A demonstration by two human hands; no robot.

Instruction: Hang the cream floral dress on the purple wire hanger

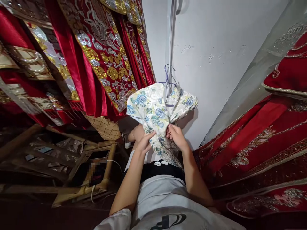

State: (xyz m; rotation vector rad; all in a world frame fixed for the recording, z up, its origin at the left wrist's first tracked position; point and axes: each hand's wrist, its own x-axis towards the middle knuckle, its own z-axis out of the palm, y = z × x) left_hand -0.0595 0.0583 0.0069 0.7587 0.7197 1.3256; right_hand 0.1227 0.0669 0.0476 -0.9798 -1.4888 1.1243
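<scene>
A cream garment with a blue and green flower print [153, 110] hangs on a purple wire hanger [167, 76] in front of me. My left hand [144, 142] grips the cloth at its lower left, fingers closed over the fabric. At the middle of the garment my right hand [176, 135] pinches the front edge. The hanger's hook is caught on a thin metal pole [171, 41] that runs up the white wall.
Red garments with gold and silver embroidery [100, 54] hang close at the left and top. More red embroidered cloth [259, 143] lies at the right. A bamboo chair [96, 172] stands at lower left. The white wall [216, 64] is straight ahead.
</scene>
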